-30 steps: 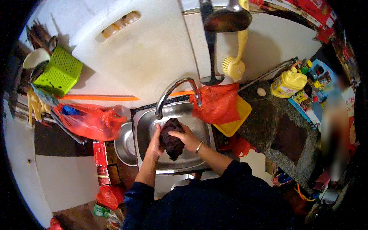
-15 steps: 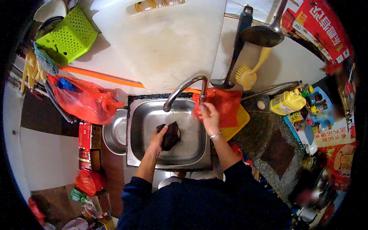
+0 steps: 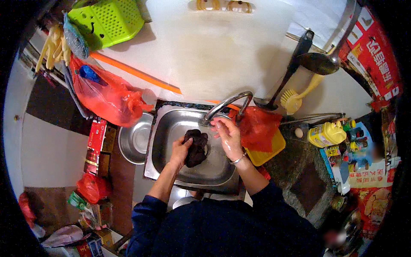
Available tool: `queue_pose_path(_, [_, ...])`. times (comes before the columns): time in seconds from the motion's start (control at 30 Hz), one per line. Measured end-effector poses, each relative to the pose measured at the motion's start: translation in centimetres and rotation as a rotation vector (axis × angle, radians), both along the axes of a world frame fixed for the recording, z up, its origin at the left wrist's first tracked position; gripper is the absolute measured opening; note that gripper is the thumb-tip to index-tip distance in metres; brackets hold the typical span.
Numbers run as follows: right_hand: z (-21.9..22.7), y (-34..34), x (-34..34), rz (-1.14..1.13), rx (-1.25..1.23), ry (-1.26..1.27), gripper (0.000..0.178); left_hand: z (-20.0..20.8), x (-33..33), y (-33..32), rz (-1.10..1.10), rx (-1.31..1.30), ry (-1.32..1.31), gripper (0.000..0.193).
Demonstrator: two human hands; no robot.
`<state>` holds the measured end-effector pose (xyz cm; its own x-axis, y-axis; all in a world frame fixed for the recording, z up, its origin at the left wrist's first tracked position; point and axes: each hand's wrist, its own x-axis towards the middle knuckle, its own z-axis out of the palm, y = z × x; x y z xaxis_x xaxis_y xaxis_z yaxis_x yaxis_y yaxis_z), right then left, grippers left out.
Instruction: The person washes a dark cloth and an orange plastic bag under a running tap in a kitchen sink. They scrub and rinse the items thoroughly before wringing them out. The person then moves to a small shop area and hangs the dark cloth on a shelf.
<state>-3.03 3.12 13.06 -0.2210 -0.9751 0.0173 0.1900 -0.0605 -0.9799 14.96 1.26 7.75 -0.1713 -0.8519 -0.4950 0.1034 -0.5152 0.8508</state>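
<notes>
Left hand: we have the left hand (image 3: 180, 153) clamped on the dark bundle, thumb over its near side, the other fingers lost from our sight beneath it.
Dark bundle: crumpled, clothlike, this dark bundle (image 3: 196, 155) is up over the sink (image 3: 173, 171); its underside is hidden, and a pale patch at its right edge beats us.
Right hand: released, fingers loosely bent, the right hand (image 3: 229, 137) is right by the spout of the faucet (image 3: 224, 102); whether fingertips touch metal, we cannot tell.
Water: too blurred at the spout for us to call.
Red bag: right of the faucet we spot a red bag (image 3: 257, 128), contents hidden, covering part of a yellow tray (image 3: 276, 150).
Steel basin: left of the sink, the steel basin (image 3: 136, 143) shows us only part of its round; the sink edge cuts across it.
Upper edge: the green rack (image 3: 111, 23) and the white board (image 3: 227, 51) run out of our view.
</notes>
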Motion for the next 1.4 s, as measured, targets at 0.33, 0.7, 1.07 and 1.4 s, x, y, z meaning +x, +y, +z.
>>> queue_pose_path(0.33, [-1.0,1.2,-3.7,-0.192,0.027,0.241,0.019,3.2,-1.3,-1.3,0.164,-0.178,0.122,0.017])
queue_pose_path(0.7, [-0.4,4.4,-4.7,-0.136,0.087,0.273,0.013,14.0,0.2,-1.3,-0.305,-0.761,0.162,0.053])
queue_pose_path(1.07, [10.2,-1.1,-3.9,-0.258,-0.669,1.505,0.038,11.2,-8.3,-3.5,-0.127,-1.347,-0.787,0.045])
queue_pose_path(1.4, [10.9,-5.6,-6.8,0.102,-0.629,1.371,0.052,13.4,-8.5,-7.2,-0.538,-0.844,-0.285,0.020])
